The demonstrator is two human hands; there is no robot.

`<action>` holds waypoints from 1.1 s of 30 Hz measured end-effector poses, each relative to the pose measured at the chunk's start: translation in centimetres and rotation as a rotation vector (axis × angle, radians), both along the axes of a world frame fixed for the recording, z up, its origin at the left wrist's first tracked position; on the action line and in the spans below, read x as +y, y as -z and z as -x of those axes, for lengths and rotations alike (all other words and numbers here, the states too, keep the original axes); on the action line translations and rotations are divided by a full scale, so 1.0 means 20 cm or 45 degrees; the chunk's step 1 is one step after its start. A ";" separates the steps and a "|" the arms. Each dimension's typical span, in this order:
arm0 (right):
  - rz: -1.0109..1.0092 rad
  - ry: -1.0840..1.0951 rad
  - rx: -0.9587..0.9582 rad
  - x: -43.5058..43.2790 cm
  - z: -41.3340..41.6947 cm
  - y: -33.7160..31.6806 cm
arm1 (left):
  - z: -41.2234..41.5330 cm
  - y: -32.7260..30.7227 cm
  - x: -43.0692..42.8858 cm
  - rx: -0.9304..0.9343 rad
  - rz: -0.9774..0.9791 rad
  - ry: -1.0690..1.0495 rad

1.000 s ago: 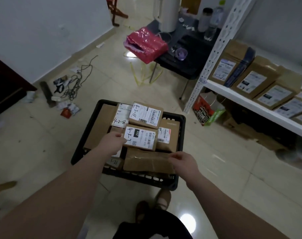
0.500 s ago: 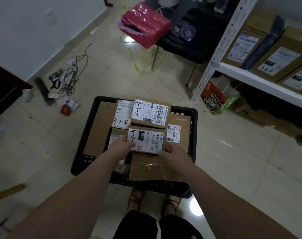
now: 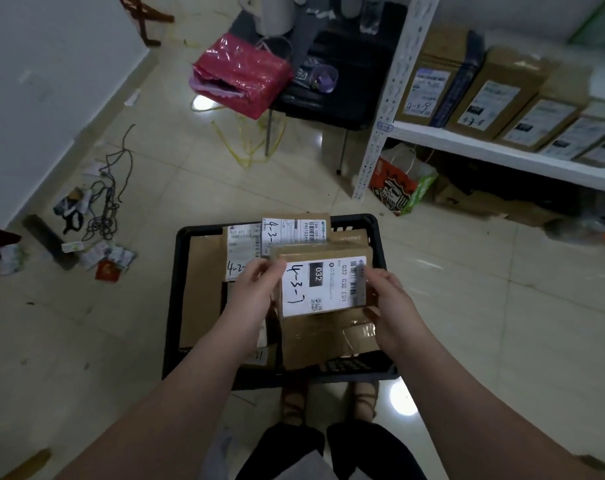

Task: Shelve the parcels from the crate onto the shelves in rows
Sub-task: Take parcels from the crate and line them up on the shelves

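A brown cardboard parcel (image 3: 323, 282) with a white label marked "4-3-7" is lifted above the black crate (image 3: 176, 299) on the floor. My left hand (image 3: 256, 289) grips its left edge and my right hand (image 3: 391, 306) grips its right edge. Below it in the crate lie several more brown parcels, among them one marked "4-3-" (image 3: 294, 230) and one marked "4-2-" (image 3: 242, 247). At the right, the white shelf (image 3: 502, 154) carries a row of labelled parcels (image 3: 484, 95).
A black side table (image 3: 346, 98) with a red wrapped package (image 3: 242, 74) stands behind the crate. A paper bag (image 3: 398, 185) sits under the shelf by the white upright (image 3: 391, 109). Cables and scraps (image 3: 100, 209) litter the floor at left.
Both hands reached into the crate, took the "4-3-7" parcel by its sides and lifted it up off the stack toward me.
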State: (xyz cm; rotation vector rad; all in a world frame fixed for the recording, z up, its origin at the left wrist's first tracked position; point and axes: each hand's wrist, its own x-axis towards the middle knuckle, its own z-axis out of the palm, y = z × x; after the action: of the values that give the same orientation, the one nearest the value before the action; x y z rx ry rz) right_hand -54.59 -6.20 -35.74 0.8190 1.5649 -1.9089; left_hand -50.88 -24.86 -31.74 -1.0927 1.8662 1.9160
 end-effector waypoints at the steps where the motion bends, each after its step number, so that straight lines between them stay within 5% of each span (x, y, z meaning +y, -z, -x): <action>1: 0.034 0.065 0.028 0.00 0.01 -0.03 | 0.01 -0.04 0.00 0.023 -0.048 0.027; 8: 0.303 0.216 0.204 0.15 0.11 -0.37 | 0.14 -0.25 0.08 0.107 -0.288 0.249; 14: 0.159 0.274 0.362 0.49 0.12 -0.61 | 0.30 -0.36 0.32 0.137 -0.534 0.458; 20: 0.099 0.296 0.365 0.90 0.14 -0.77 | 0.42 -0.46 0.72 0.191 -0.504 0.773; 33: -0.140 0.048 0.411 2.22 0.36 -0.90 | 0.68 -0.46 1.97 0.142 -0.493 0.906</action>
State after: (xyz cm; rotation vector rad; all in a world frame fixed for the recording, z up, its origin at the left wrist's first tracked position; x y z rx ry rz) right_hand -61.88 38.28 -17.65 0.6094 1.8700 -2.0769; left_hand -64.45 14.63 -22.61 -0.1615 1.5346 1.7910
